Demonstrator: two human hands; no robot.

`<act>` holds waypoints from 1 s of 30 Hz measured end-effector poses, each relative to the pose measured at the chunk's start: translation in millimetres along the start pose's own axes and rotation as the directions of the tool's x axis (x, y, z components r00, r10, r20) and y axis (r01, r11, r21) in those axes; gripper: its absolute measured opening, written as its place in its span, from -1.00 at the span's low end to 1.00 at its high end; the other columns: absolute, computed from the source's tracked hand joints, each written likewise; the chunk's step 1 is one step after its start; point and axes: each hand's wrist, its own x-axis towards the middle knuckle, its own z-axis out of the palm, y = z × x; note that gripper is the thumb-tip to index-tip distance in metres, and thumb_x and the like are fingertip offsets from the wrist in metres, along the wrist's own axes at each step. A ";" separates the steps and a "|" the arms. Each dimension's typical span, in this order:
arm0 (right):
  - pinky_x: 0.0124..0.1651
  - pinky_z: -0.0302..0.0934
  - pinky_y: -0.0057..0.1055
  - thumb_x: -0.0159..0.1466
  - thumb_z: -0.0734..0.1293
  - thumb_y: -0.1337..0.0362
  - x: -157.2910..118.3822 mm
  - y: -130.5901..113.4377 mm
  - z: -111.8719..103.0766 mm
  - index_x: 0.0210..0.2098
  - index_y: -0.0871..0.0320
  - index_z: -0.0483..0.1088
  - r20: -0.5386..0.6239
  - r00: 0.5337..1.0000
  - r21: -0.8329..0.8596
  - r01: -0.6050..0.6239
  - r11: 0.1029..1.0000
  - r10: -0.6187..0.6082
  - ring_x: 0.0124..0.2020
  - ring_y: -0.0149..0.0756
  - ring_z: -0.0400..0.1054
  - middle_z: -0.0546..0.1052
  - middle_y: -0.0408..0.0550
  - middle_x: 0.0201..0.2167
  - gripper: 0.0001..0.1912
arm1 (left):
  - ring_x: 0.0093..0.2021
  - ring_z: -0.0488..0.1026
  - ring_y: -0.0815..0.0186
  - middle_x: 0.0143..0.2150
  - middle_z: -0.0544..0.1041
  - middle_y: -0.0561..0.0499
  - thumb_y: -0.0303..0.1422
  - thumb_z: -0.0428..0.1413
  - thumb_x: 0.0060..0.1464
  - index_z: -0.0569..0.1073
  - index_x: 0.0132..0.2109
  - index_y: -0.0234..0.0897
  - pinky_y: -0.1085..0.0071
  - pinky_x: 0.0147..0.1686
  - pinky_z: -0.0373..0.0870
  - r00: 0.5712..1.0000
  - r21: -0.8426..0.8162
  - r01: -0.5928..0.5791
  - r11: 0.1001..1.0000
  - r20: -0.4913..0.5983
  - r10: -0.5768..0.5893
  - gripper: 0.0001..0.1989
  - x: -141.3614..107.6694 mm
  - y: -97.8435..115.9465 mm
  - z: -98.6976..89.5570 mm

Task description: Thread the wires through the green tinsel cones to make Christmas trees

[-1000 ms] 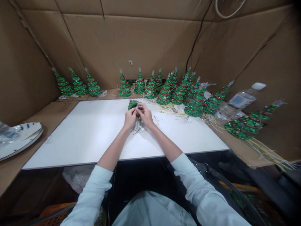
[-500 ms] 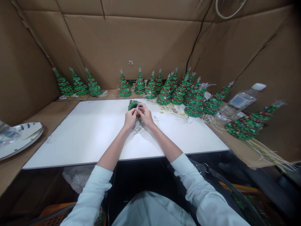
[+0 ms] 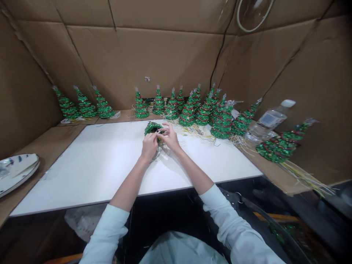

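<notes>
A small green tinsel Christmas tree (image 3: 151, 126) lies on the white board, its dark hollow base turned toward me. Thin wires (image 3: 155, 156) trail from that base. My left hand (image 3: 149, 147) is closed at the lower rim, its fingertips pinching the wires. Close against it, my right hand (image 3: 169, 139) brings thumb and forefinger together on the same wires, its other fingers curled loosely. Exactly which strand each hand grips is too small to see.
Several finished-looking trees (image 3: 187, 112) stand along the back, with three more (image 3: 103, 104) at the left. Loose wire scraps (image 3: 192, 130) litter the white board (image 3: 90, 168). At the right are a plastic bottle (image 3: 271, 119) and a tilted tree (image 3: 280, 146); a plate (image 3: 19, 176) sits left.
The tree's hollow base now shows more openly between my hands. My left hand has shifted slightly down and left, and the fingers have changed position. The whole view has tilted a little.
</notes>
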 end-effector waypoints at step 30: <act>-0.46 0.18 -0.50 -0.01 0.34 0.24 10.0 -0.4 -40.0 -0.47 0.23 0.48 0.127 0.987 -0.148 -0.078 0.986 0.097 -0.52 -0.42 0.30 0.49 -0.11 -0.56 -0.82 | -0.20 0.32 0.19 -0.28 0.46 -0.14 -0.50 -0.13 0.10 0.42 -0.16 -0.31 0.25 -0.16 0.14 0.947 0.274 -0.300 0.914 0.203 0.250 -0.74 0.1 7.7 -10.9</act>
